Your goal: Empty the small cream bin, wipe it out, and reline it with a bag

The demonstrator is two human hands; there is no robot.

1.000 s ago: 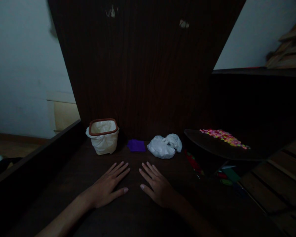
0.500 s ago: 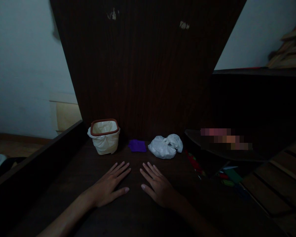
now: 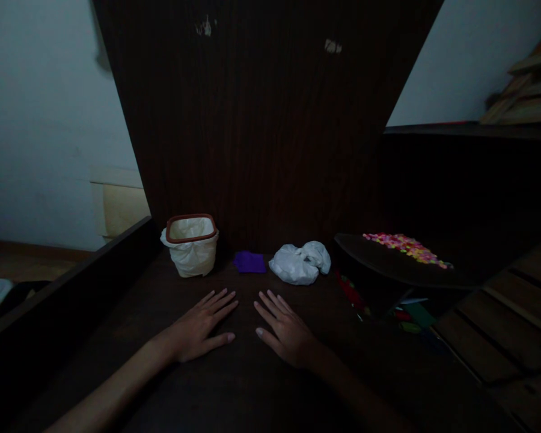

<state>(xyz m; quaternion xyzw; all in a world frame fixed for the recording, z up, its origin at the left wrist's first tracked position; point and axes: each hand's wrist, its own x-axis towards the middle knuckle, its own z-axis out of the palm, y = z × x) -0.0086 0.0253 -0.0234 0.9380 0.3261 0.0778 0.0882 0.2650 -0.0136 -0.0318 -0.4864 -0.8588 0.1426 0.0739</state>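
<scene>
Both hands lie palm down on the dark table [image 3: 234,391], nearer the viewer than the purple sheet [image 3: 249,262]. The left hand [image 3: 197,328] is to the sheet's left, its fingers fanned out and its thumb set wide. The right hand [image 3: 285,328] is to the sheet's right, spread in the same way, with a gap between the two thumbs. Neither hand holds anything; each touches only the table.

Well to the sheet's right, under a dark shelf [image 3: 369,255], are a red item [image 3: 354,293] and a green one [image 3: 419,315], too dim to make out.

The sheet lies flat beyond the fingertips, between the bin and the bag. The bag [image 3: 295,264], white and crumpled, is just beside it on the right. The bin [image 3: 192,240], brown-rimmed with a pale liner [image 3: 195,258], stands upright near it on the left. Small bright pieces [image 3: 410,248] cover part of the shelf.

Behind the sheet rises a dark panel [image 3: 252,132].
</scene>
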